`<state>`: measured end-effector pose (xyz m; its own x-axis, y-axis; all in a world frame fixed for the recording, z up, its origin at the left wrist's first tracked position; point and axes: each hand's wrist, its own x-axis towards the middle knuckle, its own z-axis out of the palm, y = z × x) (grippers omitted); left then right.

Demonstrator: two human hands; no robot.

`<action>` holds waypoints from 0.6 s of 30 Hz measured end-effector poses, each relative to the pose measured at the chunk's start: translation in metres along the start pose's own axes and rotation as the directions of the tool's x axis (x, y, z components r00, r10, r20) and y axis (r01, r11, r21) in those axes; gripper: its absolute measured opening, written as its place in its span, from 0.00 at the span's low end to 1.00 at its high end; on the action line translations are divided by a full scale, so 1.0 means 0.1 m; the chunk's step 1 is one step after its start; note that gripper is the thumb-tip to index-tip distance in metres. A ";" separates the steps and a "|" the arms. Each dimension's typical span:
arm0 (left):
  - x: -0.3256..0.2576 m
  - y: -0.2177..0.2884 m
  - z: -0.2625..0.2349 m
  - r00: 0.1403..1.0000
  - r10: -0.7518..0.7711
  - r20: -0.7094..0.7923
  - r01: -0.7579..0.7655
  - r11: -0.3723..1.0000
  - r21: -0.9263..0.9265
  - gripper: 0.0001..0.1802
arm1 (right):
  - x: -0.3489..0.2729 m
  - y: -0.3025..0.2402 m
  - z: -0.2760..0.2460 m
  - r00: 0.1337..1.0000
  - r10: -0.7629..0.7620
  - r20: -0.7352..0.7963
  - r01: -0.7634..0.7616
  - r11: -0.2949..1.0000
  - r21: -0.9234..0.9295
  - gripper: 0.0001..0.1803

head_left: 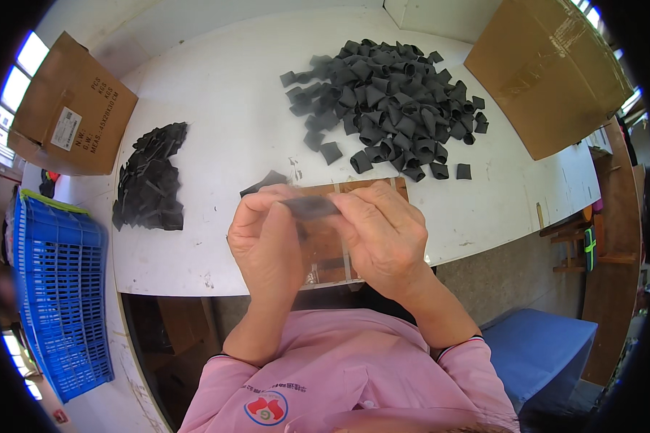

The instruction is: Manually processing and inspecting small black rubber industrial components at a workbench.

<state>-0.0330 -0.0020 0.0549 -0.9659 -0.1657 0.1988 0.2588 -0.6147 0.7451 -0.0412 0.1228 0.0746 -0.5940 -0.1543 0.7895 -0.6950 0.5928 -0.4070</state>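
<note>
My left hand [267, 238] and right hand [383, 229] both pinching dark cloth piece [310, 208] above brown board [323, 252]. Big cloth pile [397, 101] beyond board; smaller pile [150, 184] left of board.

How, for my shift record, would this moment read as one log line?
left hand: pinching narrow dark-grey fabric piece; right hand: pinching other end; below: flat brown taped board
</note>
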 end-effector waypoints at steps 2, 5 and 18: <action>0.00 0.00 -0.04 1.000 -0.010 0.013 0.010 1.000 0.015 0.05 | -0.03 0.06 0.00 0.998 0.037 0.055 -0.044 0.992 0.117 0.12; -0.02 -0.04 -0.10 0.996 -0.003 0.088 -0.004 0.997 0.074 0.06 | -0.15 0.13 0.01 0.998 0.045 0.039 -0.052 0.975 0.214 0.09; 0.22 0.24 0.10 0.827 0.162 0.539 -0.552 0.418 0.722 0.09 | -0.03 0.17 -0.11 0.917 0.256 0.307 -0.377 0.810 0.450 0.07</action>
<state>-0.0479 -0.0130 0.0832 -0.7574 0.1793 0.6279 0.6405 0.3911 0.6609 -0.0469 0.1420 0.0708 -0.8470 -0.2318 0.4785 -0.5210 0.1823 -0.8339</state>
